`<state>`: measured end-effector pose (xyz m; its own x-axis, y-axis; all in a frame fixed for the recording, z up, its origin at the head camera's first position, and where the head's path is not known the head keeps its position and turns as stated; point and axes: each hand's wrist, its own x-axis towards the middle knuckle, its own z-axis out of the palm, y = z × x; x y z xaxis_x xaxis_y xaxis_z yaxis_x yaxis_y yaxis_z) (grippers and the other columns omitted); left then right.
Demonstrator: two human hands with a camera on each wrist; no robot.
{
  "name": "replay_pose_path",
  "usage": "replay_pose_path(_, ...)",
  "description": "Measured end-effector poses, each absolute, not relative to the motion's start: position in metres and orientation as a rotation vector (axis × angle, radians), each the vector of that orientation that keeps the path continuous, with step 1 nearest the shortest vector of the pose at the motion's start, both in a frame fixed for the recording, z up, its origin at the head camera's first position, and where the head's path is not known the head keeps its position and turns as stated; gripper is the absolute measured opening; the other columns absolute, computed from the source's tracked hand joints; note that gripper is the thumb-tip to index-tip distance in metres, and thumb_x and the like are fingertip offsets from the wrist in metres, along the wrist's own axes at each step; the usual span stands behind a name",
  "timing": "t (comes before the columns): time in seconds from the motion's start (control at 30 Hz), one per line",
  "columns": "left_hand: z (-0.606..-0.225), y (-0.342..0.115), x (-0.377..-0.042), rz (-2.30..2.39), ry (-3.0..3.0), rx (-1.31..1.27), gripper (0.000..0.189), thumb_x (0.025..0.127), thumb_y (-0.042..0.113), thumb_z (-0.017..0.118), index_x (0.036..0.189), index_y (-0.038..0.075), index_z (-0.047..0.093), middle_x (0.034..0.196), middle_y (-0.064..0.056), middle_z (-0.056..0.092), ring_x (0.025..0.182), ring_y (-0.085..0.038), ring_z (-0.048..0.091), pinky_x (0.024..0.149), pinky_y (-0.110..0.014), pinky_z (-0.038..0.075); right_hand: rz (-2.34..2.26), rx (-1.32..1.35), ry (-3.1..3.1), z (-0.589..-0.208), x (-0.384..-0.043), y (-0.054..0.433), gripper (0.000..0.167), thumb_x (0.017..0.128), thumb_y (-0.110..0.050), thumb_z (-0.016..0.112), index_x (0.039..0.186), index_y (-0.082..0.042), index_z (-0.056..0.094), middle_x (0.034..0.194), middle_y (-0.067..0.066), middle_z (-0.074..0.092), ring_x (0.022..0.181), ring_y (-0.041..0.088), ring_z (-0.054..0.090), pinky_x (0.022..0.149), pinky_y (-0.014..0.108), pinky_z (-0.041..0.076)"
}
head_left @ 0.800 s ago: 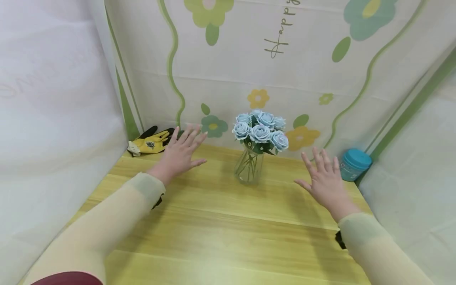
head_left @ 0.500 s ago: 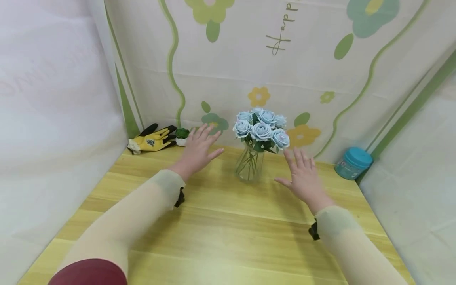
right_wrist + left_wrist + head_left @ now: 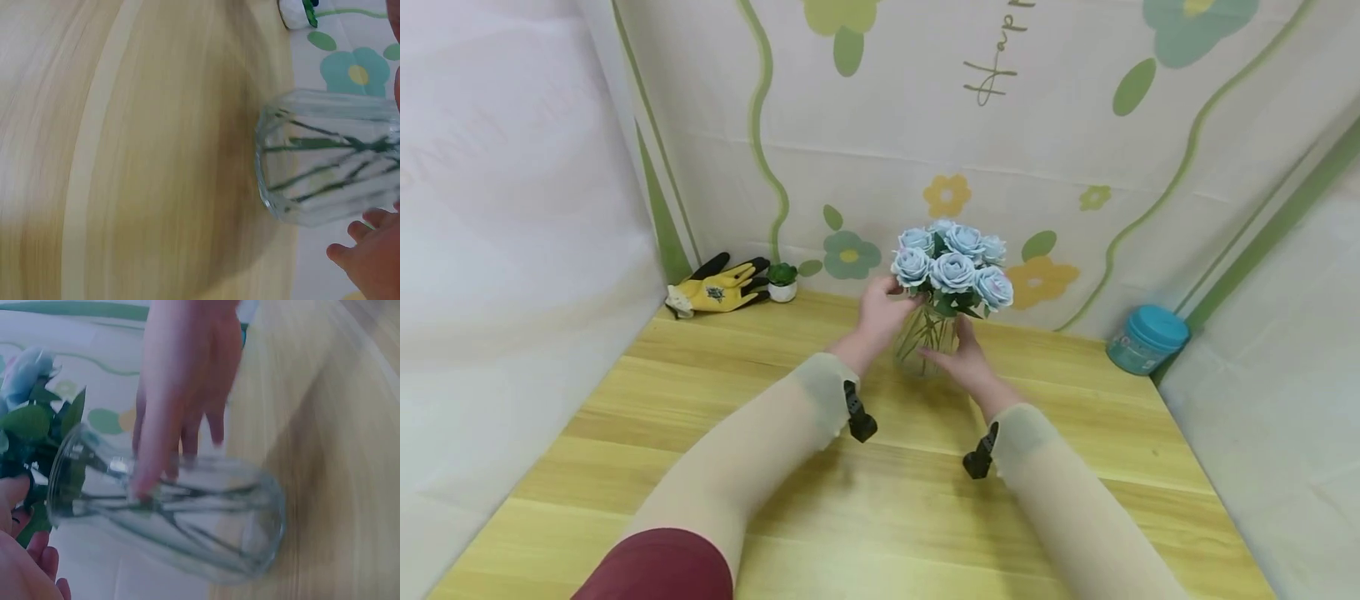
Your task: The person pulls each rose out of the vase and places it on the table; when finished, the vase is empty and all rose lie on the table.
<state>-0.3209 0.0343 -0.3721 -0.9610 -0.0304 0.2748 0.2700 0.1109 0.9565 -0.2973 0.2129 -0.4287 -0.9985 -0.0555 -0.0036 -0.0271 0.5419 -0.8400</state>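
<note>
A clear glass vase (image 3: 913, 350) stands on the wooden table and holds light blue roses (image 3: 953, 272). My left hand (image 3: 878, 321) is at the left of the vase, its fingers loosely bent beside the leaves and rim. In the left wrist view, a gap shows between its thumb and fingers. On the other side, my right hand (image 3: 968, 364) reaches around the vase without gripping it. Its thumb overlaps the glass in the left wrist view, with the fingers stretched out beyond. Green stems (image 3: 325, 144) show through the glass.
Yellow-black work gloves (image 3: 718, 292) and a small potted plant (image 3: 782, 283) lie along the back left. A teal lidded tub (image 3: 1148, 340) stands in the back right corner. Patterned cloth (image 3: 865, 125) hangs behind the wooden table (image 3: 880, 508), with white cloth on both sides.
Both hands have moved inward from wide apart to the two sides of the vase. The potted plant, covered by the left hand at first, now shows fully. The vase has stayed in place.
</note>
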Motion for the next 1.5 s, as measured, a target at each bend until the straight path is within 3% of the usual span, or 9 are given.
replay_pose_path(0.2, -0.37, 0.046, -0.319, -1.929, -2.114, -0.198, 0.026, 0.082, 0.008, 0.078, 0.106, -0.001, 0.074, 0.107, -0.01, 0.063, 0.105, -0.026, 0.058, 0.095, -0.038, 0.046, -1.71, 0.093, 2.687, -0.435, -0.306, 0.197, 0.112, 0.082, -0.034, 0.083, 0.159, -0.013, 0.005, 0.162, 0.017, 0.016, 0.147, 0.031, 0.017, 0.117, 0.043, 0.02)
replay_pose_path(0.43, -0.378, 0.047, -0.321, -1.838, -2.073, -0.253, 0.018, 0.085, 0.006, 0.077, 0.099, -0.005, 0.075, 0.109, -0.012, 0.065, 0.108, -0.028, 0.059, 0.099, -0.035, 0.044, -1.686, 0.185, 2.78, -0.445, -0.313, 0.188, 0.114, 0.081, -0.041, 0.082, 0.159, -0.011, 0.005, 0.162, 0.015, 0.015, 0.146, 0.032, 0.019, 0.117, 0.039, 0.021)
replay_pose_path(0.73, -0.373, 0.045, -0.322, -1.786, -2.017, -0.311, 0.022, 0.089, 0.009, 0.074, 0.108, -0.002, 0.074, 0.115, -0.007, 0.064, 0.114, -0.022, 0.058, 0.1, -0.029, 0.043, -1.727, 0.217, 2.809, -0.451, -0.314, 0.187, 0.11, 0.081, -0.041, 0.082, 0.16, -0.014, 0.011, 0.161, 0.014, 0.021, 0.145, 0.033, 0.023, 0.116, 0.042, 0.022)
replay_pose_path(1.07, -0.348, 0.039, -0.317, -1.806, -1.972, -0.348, 0.021, 0.09, 0.012, 0.072, 0.109, 0.003, 0.075, 0.113, -0.001, 0.064, 0.113, -0.016, 0.053, 0.102, -0.029, 0.037, -1.715, 0.161, 2.885, -0.454, -0.314, 0.185, 0.094, 0.081, -0.038, 0.083, 0.155, -0.02, 0.028, 0.158, 0.01, 0.031, 0.143, 0.033, 0.028, 0.115, 0.043, 0.024)
replay_pose_path(1.2, -0.335, 0.036, -0.317, -1.808, -1.923, -0.398, 0.016, 0.091, 0.01, 0.071, 0.104, 0.003, 0.077, 0.108, -0.001, 0.068, 0.109, -0.015, 0.056, 0.099, -0.028, 0.04, -1.709, 0.14, 2.895, -0.455, -0.315, 0.185, 0.092, 0.081, -0.037, 0.083, 0.154, -0.021, 0.03, 0.157, 0.01, 0.032, 0.142, 0.033, 0.029, 0.115, 0.044, 0.025)
replay_pose_path(1.33, -0.32, 0.032, -0.317, -1.83, -1.837, -0.436, 0.01, 0.089, 0.005, 0.071, 0.097, 0.0, 0.076, 0.099, -0.007, 0.071, 0.097, -0.017, 0.061, 0.086, -0.029, 0.049, -1.683, 0.127, 2.907, -0.455, -0.316, 0.186, 0.092, 0.081, -0.038, 0.083, 0.154, -0.023, 0.03, 0.156, 0.008, 0.033, 0.142, 0.032, 0.03, 0.115, 0.045, 0.025)
replay_pose_path(1.5, -0.298, 0.024, -0.311, -1.866, -1.747, -0.442, 0.01, 0.09, 0.007, 0.072, 0.092, -0.002, 0.074, 0.089, -0.011, 0.071, 0.085, -0.016, 0.062, 0.073, -0.027, 0.05, -1.665, 0.136, 2.905, -0.455, -0.316, 0.188, 0.094, 0.08, -0.039, 0.083, 0.155, -0.026, 0.028, 0.158, 0.008, 0.03, 0.143, 0.032, 0.028, 0.115, 0.046, 0.024)
